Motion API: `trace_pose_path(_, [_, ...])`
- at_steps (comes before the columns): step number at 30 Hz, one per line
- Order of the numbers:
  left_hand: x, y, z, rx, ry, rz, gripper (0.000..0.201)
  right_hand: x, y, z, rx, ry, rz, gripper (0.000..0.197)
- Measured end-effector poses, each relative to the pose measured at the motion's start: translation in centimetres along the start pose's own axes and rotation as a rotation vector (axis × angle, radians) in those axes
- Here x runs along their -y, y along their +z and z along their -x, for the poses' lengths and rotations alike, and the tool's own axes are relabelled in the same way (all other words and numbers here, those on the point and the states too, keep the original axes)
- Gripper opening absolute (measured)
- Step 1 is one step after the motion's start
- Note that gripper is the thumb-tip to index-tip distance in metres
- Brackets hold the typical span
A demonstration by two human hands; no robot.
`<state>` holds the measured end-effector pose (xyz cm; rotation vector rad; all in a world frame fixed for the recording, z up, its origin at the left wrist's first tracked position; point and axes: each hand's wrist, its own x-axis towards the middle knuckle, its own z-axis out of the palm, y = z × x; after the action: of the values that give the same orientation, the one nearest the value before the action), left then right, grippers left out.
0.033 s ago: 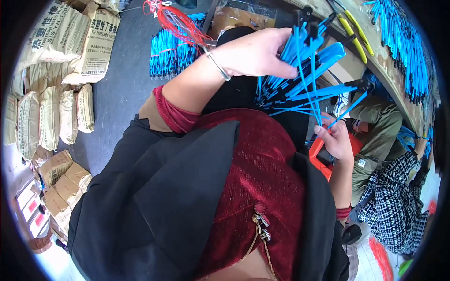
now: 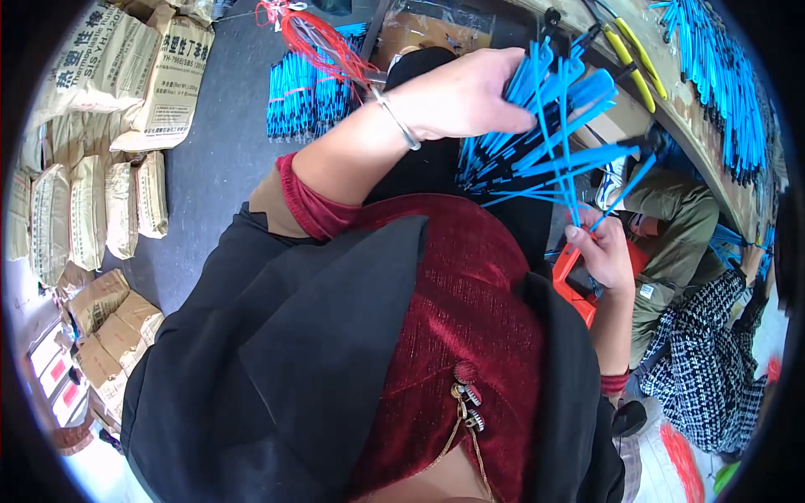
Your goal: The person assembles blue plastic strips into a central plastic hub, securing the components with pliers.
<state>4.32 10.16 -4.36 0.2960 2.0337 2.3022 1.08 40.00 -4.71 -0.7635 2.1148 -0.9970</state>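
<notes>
A loose bundle of thin blue strips (image 2: 537, 147) with black ends fans out in front of me, over my dark-clad lap. My left hand (image 2: 486, 92) is curled around the upper part of this bundle, its thumb lying across the front; a silver bangle circles the wrist. Lower on the right, my right hand (image 2: 608, 256) pinches the lower ends of a few blue strips (image 2: 563, 180) that cross in front of the bundle. My left fingertips are hidden behind the strips.
Yellow-handled pliers (image 2: 637, 67) lie on the bench edge beside hanging blue strips (image 2: 725, 96). Red strings (image 2: 327, 50) hang above more tied blue bundles (image 2: 306, 96). Paper sacks (image 2: 151, 84) stand left. A red plastic object (image 2: 574, 289) and a seated person (image 2: 675, 226) are at right.
My right hand has shifted slightly to the right with the strip ends. My left hand and the top of the bundle have also moved a little to the right.
</notes>
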Motion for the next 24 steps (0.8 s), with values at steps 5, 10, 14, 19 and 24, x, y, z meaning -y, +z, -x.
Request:
trace_pose_path(5, [0.5,1.4,-1.9,-0.176,-0.154,0.021,0.032,1.2,-2.4,3.0,0.031,0.109,0.027,0.016])
trace_pose_path(10, [0.2,1.9,-2.4,-0.236,-0.254,-0.008,0.023,5.5,-3.5,5.8,-0.105,0.199,-0.205,0.020])
trace_pose_path(14, [0.1,1.8,-2.3,-0.271,-0.243,-0.010,0.022,6.1,-2.7,6.4,-0.004,0.204,-0.214,0.022])
trace_pose_path(19, [0.1,0.9,-2.0,-0.318,-0.196,0.099,0.023,6.3,1.7,4.0,0.080,0.175,-0.303,0.038])
trace_pose_path(24, [-1.3,-0.6,-1.5,-0.225,-0.115,0.278,0.024,3.7,2.4,-0.3,-0.018,0.073,-0.159,0.071])
